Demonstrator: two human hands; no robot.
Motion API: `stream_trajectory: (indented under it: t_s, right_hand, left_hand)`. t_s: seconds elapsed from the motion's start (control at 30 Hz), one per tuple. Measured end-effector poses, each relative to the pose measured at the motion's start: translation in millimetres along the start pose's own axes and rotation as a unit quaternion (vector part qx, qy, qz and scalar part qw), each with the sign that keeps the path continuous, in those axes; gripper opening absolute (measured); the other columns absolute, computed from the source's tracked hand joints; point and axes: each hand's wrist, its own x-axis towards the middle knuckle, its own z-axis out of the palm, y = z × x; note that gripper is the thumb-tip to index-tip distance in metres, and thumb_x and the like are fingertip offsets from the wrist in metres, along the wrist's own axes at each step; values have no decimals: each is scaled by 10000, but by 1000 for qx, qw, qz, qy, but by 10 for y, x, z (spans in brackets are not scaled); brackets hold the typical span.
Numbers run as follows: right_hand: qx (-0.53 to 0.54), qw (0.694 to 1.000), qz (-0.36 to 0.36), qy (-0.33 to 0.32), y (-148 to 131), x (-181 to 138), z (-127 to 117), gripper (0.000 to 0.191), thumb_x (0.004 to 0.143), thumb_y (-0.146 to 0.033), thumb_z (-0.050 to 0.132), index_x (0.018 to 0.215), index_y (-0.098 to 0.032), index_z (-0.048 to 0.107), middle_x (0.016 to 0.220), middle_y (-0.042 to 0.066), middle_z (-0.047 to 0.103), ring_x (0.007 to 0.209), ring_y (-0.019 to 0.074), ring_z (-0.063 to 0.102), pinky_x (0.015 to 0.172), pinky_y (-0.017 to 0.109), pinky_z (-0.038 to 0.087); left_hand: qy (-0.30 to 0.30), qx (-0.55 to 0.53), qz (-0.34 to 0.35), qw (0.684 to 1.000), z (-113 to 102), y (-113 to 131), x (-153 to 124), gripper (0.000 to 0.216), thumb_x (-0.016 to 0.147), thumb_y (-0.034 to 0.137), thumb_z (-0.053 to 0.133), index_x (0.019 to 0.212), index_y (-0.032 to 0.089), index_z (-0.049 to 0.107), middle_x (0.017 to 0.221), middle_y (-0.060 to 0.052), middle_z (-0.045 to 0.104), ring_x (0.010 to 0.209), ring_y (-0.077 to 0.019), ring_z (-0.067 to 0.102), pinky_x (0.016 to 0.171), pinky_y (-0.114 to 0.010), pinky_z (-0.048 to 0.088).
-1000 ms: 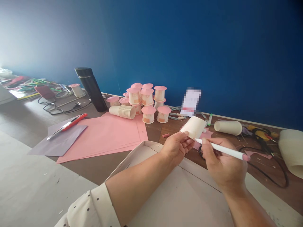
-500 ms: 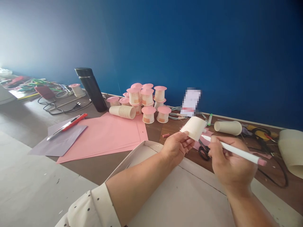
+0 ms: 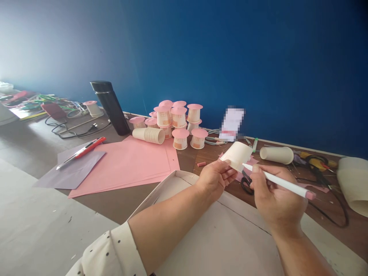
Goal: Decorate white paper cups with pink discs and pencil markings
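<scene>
My left hand (image 3: pixel 214 178) holds a plain white paper cup (image 3: pixel 237 154) by its rim, the cup tilted with its base up. In my right hand (image 3: pixel 277 199) is a white marker (image 3: pixel 283 183) with a pink end, gripped like a pen. Its tip is at the cup's lower right edge; whether it touches I cannot tell. Behind my right hand lie black-handled scissors (image 3: pixel 246 184), partly hidden. A small pink cap (image 3: pixel 201 164) rests on the table left of the cup.
Paper-cup houses (image 3: pixel 180 138) with pink roofs stand stacked near the wall, beside nested cups (image 3: pixel 149 135). Pink sheets (image 3: pixel 129 163), a red cutter knife (image 3: pixel 86 148) and a black flask (image 3: pixel 110 109) are to the left. Another cup (image 3: pixel 277 155) lies right. A white tray (image 3: pixel 212 237) sits in front.
My right hand has moved slightly left with the marker, bringing its tip closer to the cup. The cup has shifted a little in my left hand.
</scene>
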Motion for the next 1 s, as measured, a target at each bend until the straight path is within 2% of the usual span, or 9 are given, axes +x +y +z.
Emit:
stream_trajectory:
  t_s: [0.17,0.3,0.53,0.67,0.83,1.0]
  right_hand:
    - [-3,1000,0,3,-4,-23,8,220,874,-383,635,895,-167,672,715,43,691,572,133,631,556,251,505]
    - [-5,1000,8,-6,-12,-36,21,247,873,-407,632,902,-165,677,730,54,698,580,143,635,569,264,516]
    - [-9,1000,6,-14,-45,-18,12,249,879,-410,616,855,-168,667,698,51,686,563,140,629,553,259,507]
    - [-21,999,12,-22,-47,-19,12,263,878,-429,610,855,-172,665,693,51,687,564,147,637,541,260,497]
    - [-22,999,9,-25,-61,-24,14,255,875,-424,612,849,-175,663,675,40,684,543,136,623,513,244,475]
    - [-21,999,6,-28,-90,-28,9,246,870,-417,614,801,-182,646,628,19,657,500,117,582,477,230,440]
  left_hand:
    - [2,8,-2,1000,-3,-5,3,158,830,130,619,977,86,654,1003,-134,716,784,-139,677,874,-299,523]
    - [-8,17,-4,1000,-6,-3,9,201,838,143,620,1028,84,650,1070,-158,713,876,-168,696,913,-311,518]
    - [-7,10,-8,1000,-12,-4,15,195,830,137,627,1018,92,649,1046,-153,719,902,-182,701,929,-319,515]
    - [3,1,-7,1000,-4,9,4,157,830,127,626,981,90,649,993,-137,719,821,-158,689,903,-317,522]
    - [11,-10,-8,1000,6,19,-3,110,823,120,634,930,96,644,822,-82,695,768,-154,681,876,-315,529]
    - [15,-16,-11,1000,6,20,-4,92,827,120,629,915,99,643,816,-84,698,740,-148,678,877,-322,533]
